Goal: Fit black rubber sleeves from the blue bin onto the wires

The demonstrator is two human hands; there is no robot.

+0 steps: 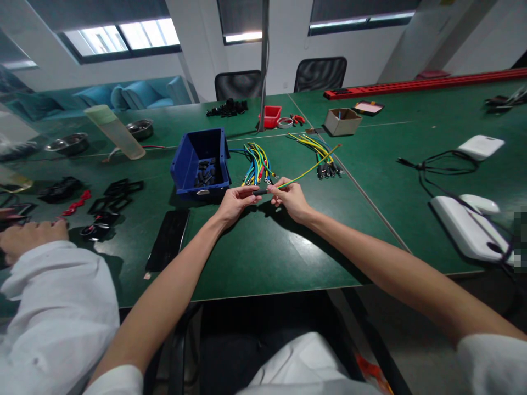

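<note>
At the left edge, a co-worker's hand (33, 238) in a white sleeve (61, 307) was partly cut off by the frame, and the black parts (61, 190) beyond it were hard to make out. A flat black slab (168, 240) lay further right. The blue bin (181, 167) held small black pieces (206, 173), too heaped to count. Beside its near right corner, the person's left hand (234, 204) pinched one end of a short black tube (260, 192), held between both hands above the table. At its other end the right hand (292, 198) gripped a yellow-green wire (307, 172); fingers hid where wire and tube met. The wire slanted up across a bundle of wires (317, 147). At far right, a pixelated patch (520, 236) masked something beside a white device (461, 227).

The green table (255, 258) shone dully, crossed by pale seams. Behind it stood mesh chairs (321, 75), their lower parts hidden, a blue sofa (144, 94) and half-shaded windows (148, 35).
</note>
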